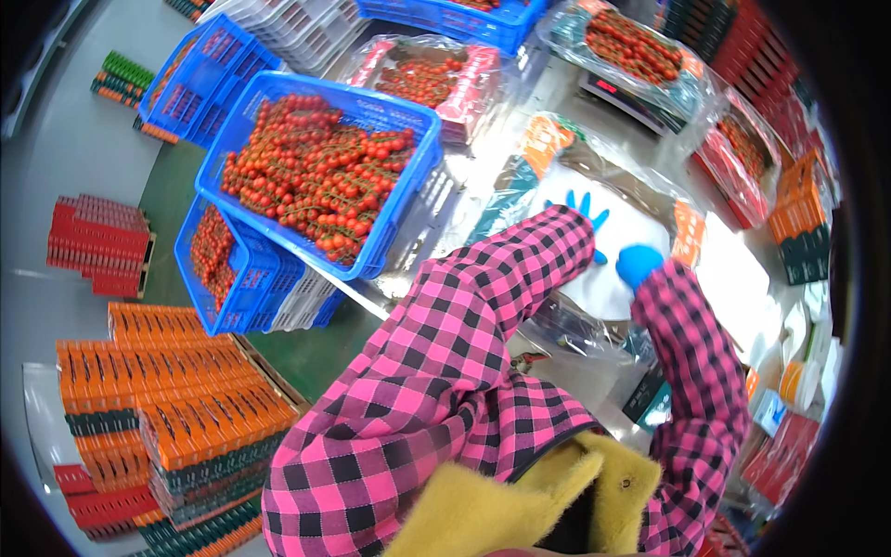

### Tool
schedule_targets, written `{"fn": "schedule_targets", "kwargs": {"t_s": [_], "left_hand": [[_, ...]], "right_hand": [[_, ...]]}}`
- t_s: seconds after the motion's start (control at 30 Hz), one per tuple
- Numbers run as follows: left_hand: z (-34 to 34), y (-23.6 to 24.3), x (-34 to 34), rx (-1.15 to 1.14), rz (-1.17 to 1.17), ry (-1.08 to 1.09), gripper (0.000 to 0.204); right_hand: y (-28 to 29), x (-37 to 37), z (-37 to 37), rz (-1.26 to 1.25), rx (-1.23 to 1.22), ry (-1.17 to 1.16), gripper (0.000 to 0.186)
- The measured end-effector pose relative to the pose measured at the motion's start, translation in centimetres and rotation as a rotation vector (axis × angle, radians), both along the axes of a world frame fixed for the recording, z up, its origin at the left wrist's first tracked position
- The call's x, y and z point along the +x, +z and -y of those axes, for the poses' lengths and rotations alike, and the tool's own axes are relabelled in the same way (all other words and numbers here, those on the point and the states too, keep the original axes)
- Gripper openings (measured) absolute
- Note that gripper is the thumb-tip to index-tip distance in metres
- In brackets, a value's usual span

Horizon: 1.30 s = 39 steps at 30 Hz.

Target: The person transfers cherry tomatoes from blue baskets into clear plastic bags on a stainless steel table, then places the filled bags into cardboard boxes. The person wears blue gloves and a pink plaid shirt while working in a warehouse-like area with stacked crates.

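One left hand (587, 210), blue-gloved, fingers spread over white sheet (603, 290), thumb apart. One right hand (639, 266), blue-gloved, fingers curled in, at sheet's right side; whether pinching anything, cannot tell. White sheet: lying in open carton (689, 230), clear plastic film (580, 342) round carton's edges, on metal table (471, 174). One blue crate (320, 82), left of carton, heaped with vine cherry tomatoes (316, 176). One digital scale (605, 90), beyond carton, under film-wrapped tomato carton (668, 91). Several stacks of orange cartons (213, 418), lower left, near stacked red cartons (107, 506)
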<state>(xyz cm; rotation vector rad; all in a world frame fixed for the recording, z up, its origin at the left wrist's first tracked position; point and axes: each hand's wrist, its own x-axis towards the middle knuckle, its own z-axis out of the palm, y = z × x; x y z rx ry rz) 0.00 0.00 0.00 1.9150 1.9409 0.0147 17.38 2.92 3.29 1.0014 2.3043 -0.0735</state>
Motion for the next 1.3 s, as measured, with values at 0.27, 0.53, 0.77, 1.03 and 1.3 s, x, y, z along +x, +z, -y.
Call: {"fn": "schedule_targets", "kwargs": {"t_s": [0.27,0.53,0.77,1.03,1.3], "left_hand": [[10.1,5.2,-19.5,0.578,0.509,0.509,0.023],[15.2,2.5,-49.7,-0.029,-0.139,0.572,0.038],[13.7,2.9,-53.7,-0.138,0.009,-0.111,0.041],[10.7,4.0,-54.6,-0.145,-0.065,-0.529,0.018],[10.5,8.0,-57.3,0.032,0.461,-0.632,0.01]], "right_hand": [[1.1,-3.5,3.2,0.021,-0.175,0.105,0.028],[6.6,-27.2,3.5,-1.014,-0.458,0.143,0.02],[-4.0,-50.5,0.8,-0.902,-0.403,0.002,0.02],[-2.6,-51.7,-1.4,-0.912,-0.596,-0.131,0.023],[0.1,-47.7,6.6,-0.843,-0.834,0.102,0.026]]}}
